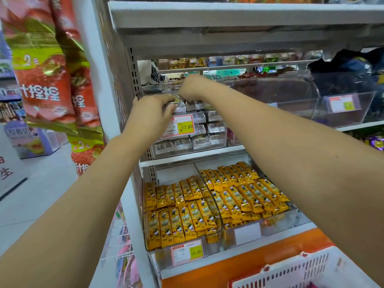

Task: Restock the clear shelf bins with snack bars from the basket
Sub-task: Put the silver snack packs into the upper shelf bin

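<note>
Two bare arms reach up to the middle shelf (193, 155) of a white rack. Far left, beside the rack, hang red snack bags (45, 69). The left hand (153, 110) sits at the shelf's left end, at the open top of a clear bin (220, 140). Its fingers are curled round silver-wrapped bars (192, 105) that lie on top of the bin's stack. Just right of it and a little higher, the right hand (193, 88) shows its back to the camera. Its fingers bend down onto the same bars, pinching a wrapper; the fingertips are hidden. A price tag (180, 126) reading 17.80 is fixed to the bin's front. On the shelf below, two clear bins hold rows of yellow bars (180, 210). Further right on the middle shelf stands a second clear bin (291, 100) with a curved lid, and past it dark bags (349, 71). At the lower right, in front of the rack's orange base (249, 265), is the white basket (291, 271) with a red rim.
</note>
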Demonstrator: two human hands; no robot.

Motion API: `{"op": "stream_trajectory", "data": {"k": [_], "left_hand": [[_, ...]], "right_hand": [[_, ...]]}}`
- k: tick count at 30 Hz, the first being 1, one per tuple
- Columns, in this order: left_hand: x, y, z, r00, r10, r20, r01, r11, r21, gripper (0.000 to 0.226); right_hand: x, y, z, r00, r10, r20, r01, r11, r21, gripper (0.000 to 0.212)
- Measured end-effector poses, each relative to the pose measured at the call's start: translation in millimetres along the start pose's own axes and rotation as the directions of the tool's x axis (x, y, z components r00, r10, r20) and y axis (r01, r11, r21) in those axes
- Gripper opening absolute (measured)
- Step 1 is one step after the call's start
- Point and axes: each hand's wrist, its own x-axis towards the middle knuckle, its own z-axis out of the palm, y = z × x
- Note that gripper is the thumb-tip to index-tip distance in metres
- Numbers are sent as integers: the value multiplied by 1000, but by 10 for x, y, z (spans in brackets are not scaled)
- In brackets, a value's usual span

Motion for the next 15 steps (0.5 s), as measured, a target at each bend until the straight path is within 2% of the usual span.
{"op": "stream_trajectory", "data": {"k": [4, 6, 9, 12, 15], "left_hand": [[-10, -9, 58, 999, -33, -41, 32, 999, -25, 30], [-41, 25, 75, 997, -54, -58, 54, 999, 0, 32], [-205, 160, 35, 984, -14, -179, 4, 998, -60, 33], [-560, 419, 4, 950, 62, -307, -120, 977, -174, 18], [-1046, 730, 142, 980, 87, -177, -137, 946, -295, 39]], "right_hand": [[-54, 54, -9, 1000, 1, 9, -3, 977, 214, 33], [-31, 153, -4, 1000, 11, 3, -11, 959, 282, 31], [-150, 271, -52, 989, 54, -135, 4, 918, 397, 17], [-500, 492, -103, 927, 122, -354, 77, 863, 499, 35], [-1119, 771, 21, 917, 119, -381, 97, 859, 502, 51]]}}
